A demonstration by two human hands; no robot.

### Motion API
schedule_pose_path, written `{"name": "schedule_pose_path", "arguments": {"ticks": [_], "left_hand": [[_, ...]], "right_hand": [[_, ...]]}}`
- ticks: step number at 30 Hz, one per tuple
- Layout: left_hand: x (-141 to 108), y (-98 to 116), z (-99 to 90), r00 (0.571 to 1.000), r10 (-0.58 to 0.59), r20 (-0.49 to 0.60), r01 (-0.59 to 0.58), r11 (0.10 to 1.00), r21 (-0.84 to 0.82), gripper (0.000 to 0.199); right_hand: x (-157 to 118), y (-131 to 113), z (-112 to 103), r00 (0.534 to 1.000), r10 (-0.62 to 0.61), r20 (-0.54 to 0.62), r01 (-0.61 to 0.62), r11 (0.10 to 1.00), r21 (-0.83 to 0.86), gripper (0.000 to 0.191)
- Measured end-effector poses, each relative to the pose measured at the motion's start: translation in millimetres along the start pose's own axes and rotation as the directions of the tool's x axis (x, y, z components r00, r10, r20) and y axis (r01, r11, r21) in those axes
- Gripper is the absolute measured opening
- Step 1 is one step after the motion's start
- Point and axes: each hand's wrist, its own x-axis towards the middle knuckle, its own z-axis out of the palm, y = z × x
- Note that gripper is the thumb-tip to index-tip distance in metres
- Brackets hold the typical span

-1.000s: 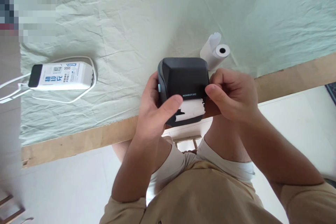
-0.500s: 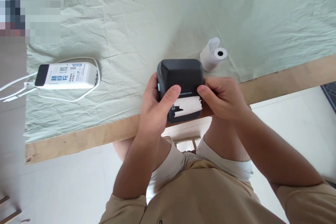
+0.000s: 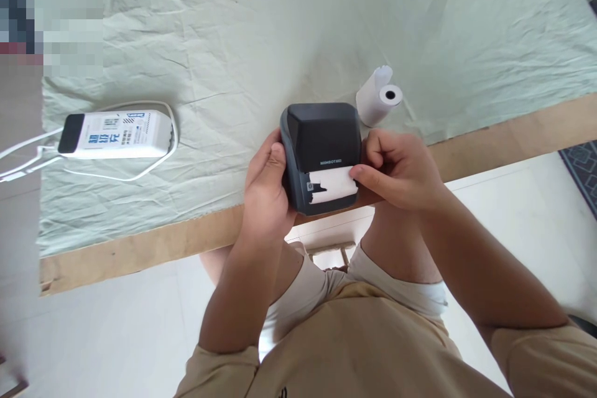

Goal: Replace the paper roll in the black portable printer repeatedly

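Note:
A black label printer sits at the table's front edge, its lid down. Torn white paper lies across its front part, below the brand lettering. My left hand is wrapped round the printer's left side, with the thumb at the side edge. My right hand is at the right side, its thumb tip on the right end of the paper and the other fingers curled. Just behind the printer's right corner lies a white paper roll with a loose end.
A white power strip with white cables lies at the left on the green cloth. The table's bare wooden edge runs along the front, above my legs. A dark patterned mat is on the floor at the right.
My left thumb has moved off the printer's top to its left side. My right thumb has shifted slightly down onto the paper's edge.

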Motion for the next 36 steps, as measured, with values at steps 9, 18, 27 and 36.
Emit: {"name": "schedule_pose_path", "arguments": {"ticks": [9, 18, 27, 36], "left_hand": [[-1, -1, -5.4, 0.999, -0.004, 0.054, 0.001, 0.998, 0.062, 0.021], [1, -2, -4.5, 0.998, -0.045, 0.051, 0.045, 0.999, -0.002, 0.025], [-1, 0, -0.2, 0.996, -0.047, 0.076, 0.05, 0.998, -0.044, 0.026], [-2, 1, 0.3, 0.997, -0.054, 0.056, 0.052, 0.998, 0.042, 0.027]], "right_hand": [[2, -7, -5, 0.991, 0.009, -0.136, -0.017, 0.998, -0.054, 0.054], [5, -26, 2, 0.916, -0.185, -0.355, 0.165, 0.982, -0.086, 0.04], [29, -34, -2, 0.928, -0.333, -0.167, 0.199, 0.821, -0.535, 0.011], [48, -52, -12, 0.967, -0.084, 0.24, 0.238, 0.634, -0.736, 0.029]]}}
